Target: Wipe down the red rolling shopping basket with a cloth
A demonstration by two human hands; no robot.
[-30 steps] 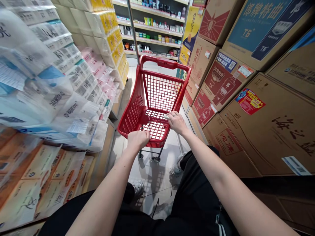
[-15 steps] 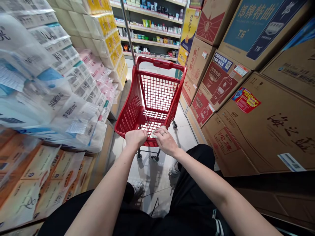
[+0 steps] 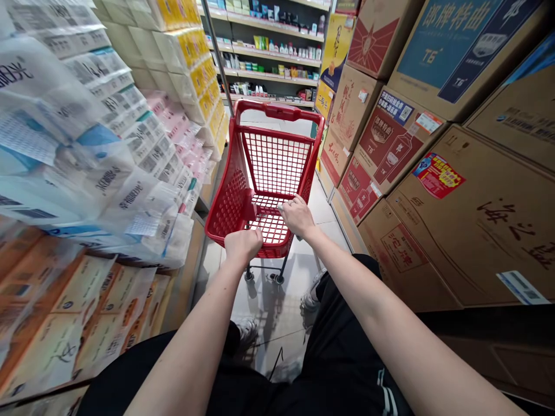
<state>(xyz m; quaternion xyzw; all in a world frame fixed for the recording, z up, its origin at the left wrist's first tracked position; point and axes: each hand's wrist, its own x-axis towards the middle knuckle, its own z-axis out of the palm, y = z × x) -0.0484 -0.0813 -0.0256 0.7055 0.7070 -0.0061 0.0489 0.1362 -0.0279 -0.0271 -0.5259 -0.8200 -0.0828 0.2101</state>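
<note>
A red plastic shopping cart (image 3: 260, 167) stands in a narrow aisle in front of me, its basket holding nothing I can see. My left hand (image 3: 243, 244) is a fist gripping the cart's near rim. My right hand (image 3: 297, 215) presses a small white cloth (image 3: 281, 205) against the cart's right near edge, fingers curled over it. My legs in black trousers and my shoes show below on the tiled floor (image 3: 277, 306).
Stacked packs of tissue paper (image 3: 108, 150) line the left side. Brown cardboard cartons (image 3: 433, 196) are piled high on the right. Store shelves with bottles (image 3: 277, 52) stand at the aisle's far end. A metal pole (image 3: 214, 52) rises behind the cart.
My right hand with the cloth has slid from beside the left hand on the near rim up and right along the cart's edge. The left hand kept its grip.
</note>
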